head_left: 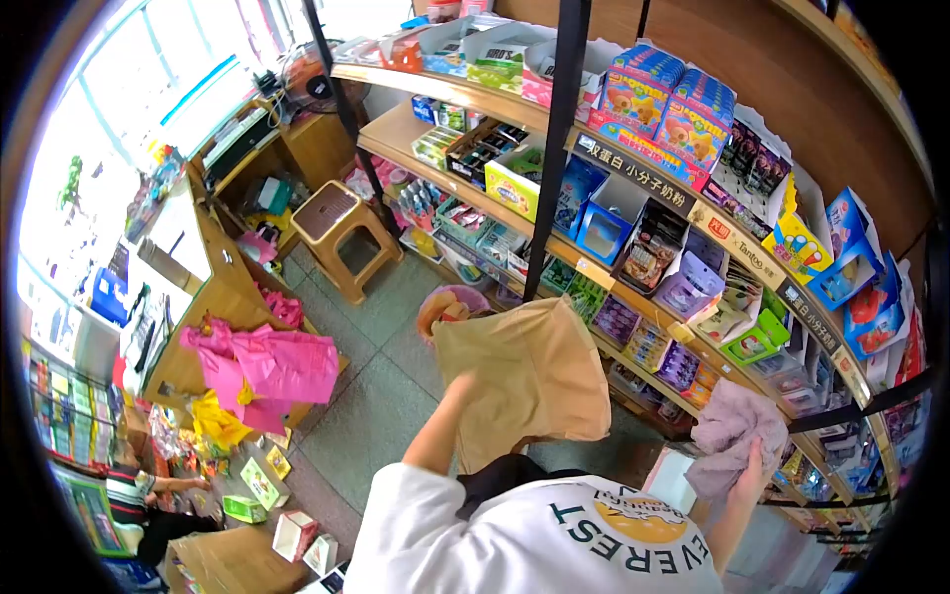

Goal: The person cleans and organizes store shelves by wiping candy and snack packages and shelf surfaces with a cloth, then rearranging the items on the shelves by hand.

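In my right hand [756, 463] is a crumpled mauve cloth [730, 436], gripped beside the lower right shelves. My left hand [461, 388] is smeared by motion, so its fingers do not show clearly. It is at the left side of a large tan, creased sheet-like thing [529, 371] in front of me; whether that is cardboard or fabric I cannot tell. Whether the left hand grips it is unclear. Just behind the tan thing a pink basin [465, 297] partly shows, with something brown in it.
Shelves [450, 91] of boxed and bagged sweets line the right and far side. A brown plastic stool [341, 233] stands ahead. Pink plastic bags [267, 366] hang from the left counter. At lower left, a seated person [139, 495] is near small boxes [262, 483] and a carton [237, 562].
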